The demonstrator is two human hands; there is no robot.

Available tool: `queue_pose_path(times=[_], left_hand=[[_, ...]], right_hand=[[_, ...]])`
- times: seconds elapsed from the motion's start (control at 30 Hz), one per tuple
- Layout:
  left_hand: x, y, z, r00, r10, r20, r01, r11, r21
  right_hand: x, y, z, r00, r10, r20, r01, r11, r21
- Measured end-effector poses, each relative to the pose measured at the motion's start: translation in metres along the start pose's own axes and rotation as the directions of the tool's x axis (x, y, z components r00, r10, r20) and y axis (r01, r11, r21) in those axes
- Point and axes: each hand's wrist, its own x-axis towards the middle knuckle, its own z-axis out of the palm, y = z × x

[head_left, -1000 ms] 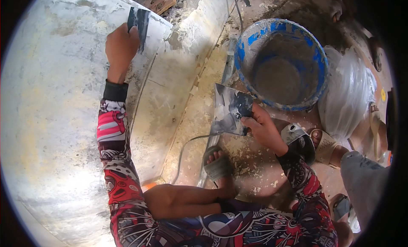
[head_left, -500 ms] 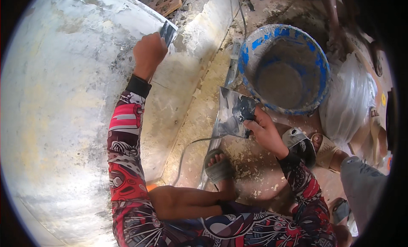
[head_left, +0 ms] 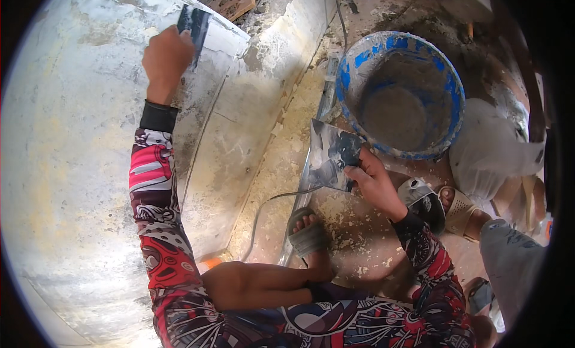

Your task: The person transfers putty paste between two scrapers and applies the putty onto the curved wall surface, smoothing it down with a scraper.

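My left hand (head_left: 166, 59) is closed round a dark putty knife (head_left: 195, 32). Its blade lies along the whitish, patchy wall surface (head_left: 90, 138) near the upper edge. In my right hand (head_left: 377, 183) is a second, wider putty knife (head_left: 329, 153), gripped at its dark end between thumb and fingers. Grey and white paste smears its flat metal blade, which is held over the floor just left of a blue bucket (head_left: 345, 78). Greyish residue coats the bucket's inside and rim.
A dark cable (head_left: 263, 210) runs across the floor beside a long metal strip (head_left: 326, 96). My sandalled foot (head_left: 307, 231) is close to it. At the right are another person's sandalled foot (head_left: 458, 207) and a translucent plastic bag (head_left: 488, 144). A speckled board (head_left: 233, 4) lies at the top.
My left hand and its putty knife have moved left and a little up along the wall. My right hand has hardly moved. The plastic bag on the right has changed shape.
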Motion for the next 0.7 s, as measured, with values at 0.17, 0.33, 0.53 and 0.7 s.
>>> queue_pose_path(times=[0.17,0.33,0.53,0.7], left_hand=[[0.013,-0.023,-0.017,0.996,-0.047,-0.072,0.046,0.999,-0.018],[-0.004,-0.032,-0.030,0.946,0.004,-0.324,-0.078,0.974,-0.214],[-0.069,0.007,0.019,0.993,0.117,0.011,-0.111,0.964,-0.241],[-0.086,0.016,0.052,0.972,0.221,0.076,-0.199,0.954,-0.225]], right_hand=[[-0.001,0.003,-0.001,1.000,0.008,-0.005,-0.008,1.000,0.016],[-0.001,0.001,-0.006,0.997,0.066,0.034,-0.066,0.998,0.007],[0.002,0.004,-0.004,0.999,0.026,0.037,-0.027,1.000,0.011],[-0.002,0.005,-0.004,0.998,0.060,0.025,-0.060,0.998,0.002]])
